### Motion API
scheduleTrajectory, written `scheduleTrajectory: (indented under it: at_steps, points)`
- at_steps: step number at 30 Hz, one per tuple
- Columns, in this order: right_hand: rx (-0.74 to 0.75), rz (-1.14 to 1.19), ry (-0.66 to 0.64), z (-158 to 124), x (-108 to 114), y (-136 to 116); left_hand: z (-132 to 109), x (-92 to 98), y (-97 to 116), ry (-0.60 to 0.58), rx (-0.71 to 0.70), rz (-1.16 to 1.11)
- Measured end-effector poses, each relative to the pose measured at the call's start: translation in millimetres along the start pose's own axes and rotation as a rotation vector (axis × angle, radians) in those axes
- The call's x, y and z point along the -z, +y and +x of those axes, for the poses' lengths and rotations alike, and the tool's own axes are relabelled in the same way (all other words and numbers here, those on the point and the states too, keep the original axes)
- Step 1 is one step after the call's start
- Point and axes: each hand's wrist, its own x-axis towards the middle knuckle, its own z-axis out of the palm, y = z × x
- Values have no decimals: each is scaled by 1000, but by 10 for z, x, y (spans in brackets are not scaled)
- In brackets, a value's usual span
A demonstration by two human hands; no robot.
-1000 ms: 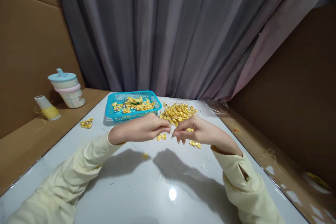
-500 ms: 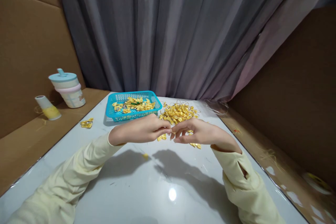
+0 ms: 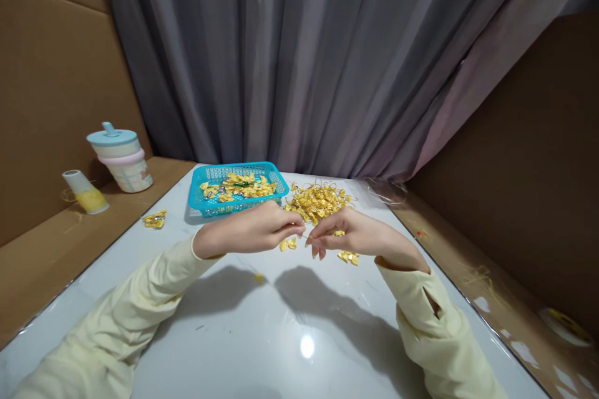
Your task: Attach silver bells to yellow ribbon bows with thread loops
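Over the white table, my left hand [image 3: 266,227] is closed in a pinch on one end of a thin yellow cord [image 3: 306,237]. The fingertips of my right hand [image 3: 344,230] pinch the same cord a short way to the right, so it runs between both hands. Just below my left fingertips shows a yellow ribbon bow [image 3: 288,244]; whether it hangs from the cord or lies on the table I cannot tell. Beneath my right hand lies another yellow bow [image 3: 349,257]. Behind the hands is a pile of yellow bows [image 3: 321,199] with thin loops.
A blue mesh basket [image 3: 196,201] holding yellow bows stands behind my left hand. Farther left are a small clump of bows [image 3: 155,219], a lidded cup [image 3: 122,162] and a white-and-yellow cone [image 3: 87,192]. Cardboard walls flank the table, with a grey curtain [image 3: 281,62] behind.
The small loop between my fingertips now shows as a straighter stretch of cord. My right fingers have curled and shifted slightly; the left hand has hardly moved.
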Motion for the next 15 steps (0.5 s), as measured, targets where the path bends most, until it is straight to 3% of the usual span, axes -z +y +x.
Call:
scheduleTrajectory:
  at_steps: [15]
  points:
    - [8, -50, -59, -5, 47, 66, -15, 12, -47, 23, -33, 11]
